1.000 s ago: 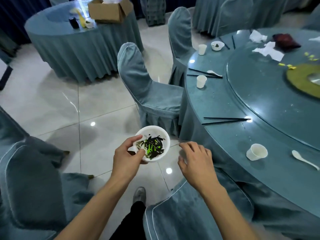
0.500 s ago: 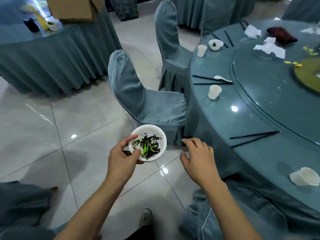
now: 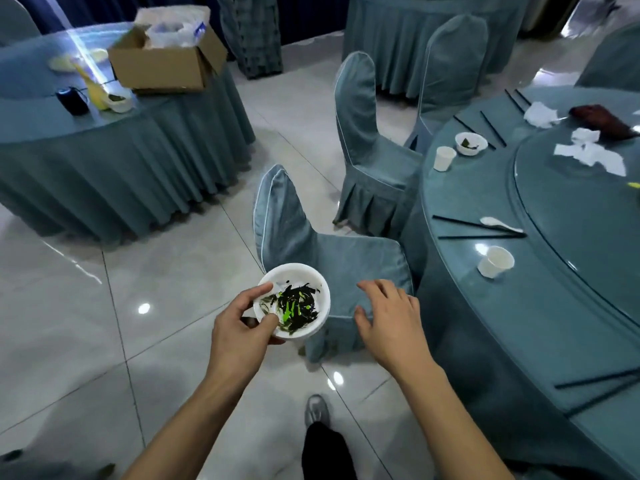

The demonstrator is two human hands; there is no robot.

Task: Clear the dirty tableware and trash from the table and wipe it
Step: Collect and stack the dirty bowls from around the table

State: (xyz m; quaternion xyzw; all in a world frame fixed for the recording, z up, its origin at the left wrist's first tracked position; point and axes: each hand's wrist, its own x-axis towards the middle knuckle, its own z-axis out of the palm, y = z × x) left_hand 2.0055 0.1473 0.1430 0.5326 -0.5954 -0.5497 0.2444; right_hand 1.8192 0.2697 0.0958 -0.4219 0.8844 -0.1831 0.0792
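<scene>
Head view
Left hand (image 3: 242,327): grips a white bowl (image 3: 294,299) by its near-left rim, thumb over the edge, fingers curled beneath. The bowl is carried in the air over the tiled floor (image 3: 104,306), in front of a covered chair (image 3: 329,258).
Bowl contents: dark leafy scraps with a few bright green bits, stuck to the bottom.
Right hand (image 3: 388,320): holds nothing; fingers spread and relaxed, palm down, beside the bowl and above the front edge of the chair seat. Whether it touches the seat cannot be told.
Dining table (image 3: 485,323): round, blue-grey cloth under glass, at the right of the person; a raised turntable (image 3: 571,209) sits on it.
On the table, near edge: two black chopsticks (image 3: 599,386) lying apart from the rest.
On the table, middle: a paper cup (image 3: 495,262) tipped on its side; beyond it a white spoon (image 3: 498,223) resting on a second pair of chopsticks (image 3: 464,226).
On the table, far: an upright paper cup (image 3: 444,158) just beside a small bowl (image 3: 471,143) with dark scraps; more chopsticks, crumpled napkins (image 3: 540,114) and a dark red cloth (image 3: 602,121).
On the turntable: torn white tissue (image 3: 592,154).
Second table (image 3: 104,161): at the left, well apart; bears an open cardboard box (image 3: 162,67) with plastic bags inside, a black cup (image 3: 72,100) and a small dish (image 3: 119,100).
Below: one grey shoe (image 3: 317,410) and a dark trouser leg.
</scene>
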